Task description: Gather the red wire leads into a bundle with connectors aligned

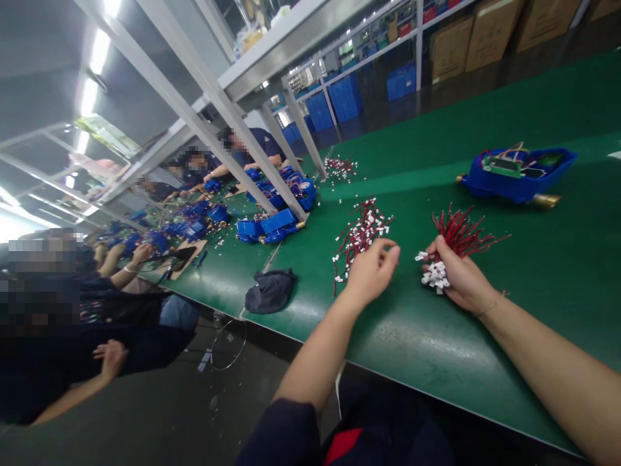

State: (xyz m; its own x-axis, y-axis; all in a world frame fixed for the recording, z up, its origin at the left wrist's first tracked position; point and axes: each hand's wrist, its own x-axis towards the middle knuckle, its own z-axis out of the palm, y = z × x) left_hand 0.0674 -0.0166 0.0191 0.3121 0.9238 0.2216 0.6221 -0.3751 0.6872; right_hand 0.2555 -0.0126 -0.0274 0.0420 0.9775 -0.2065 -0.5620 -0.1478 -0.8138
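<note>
My right hand (463, 281) is closed around a bundle of red and black wires (460, 234). White plug connectors (435, 275) stick out on its left side, and the loose wire ends fan out above the fingers. To the left, my left hand (372, 272) hovers at the near edge of a loose pile of similar connector wires (363, 230). Its fingers are loosely bent, with the thumb a little apart and nothing visible between them. Part of the pile lies hidden behind this hand.
A blue housing (517, 175) with a circuit board and brass fittings lies at the back right of the green table (398, 343). A dark cloth (270, 291) is near the front edge. Metal posts, more blue housings (269, 225) and several co-workers are on the left.
</note>
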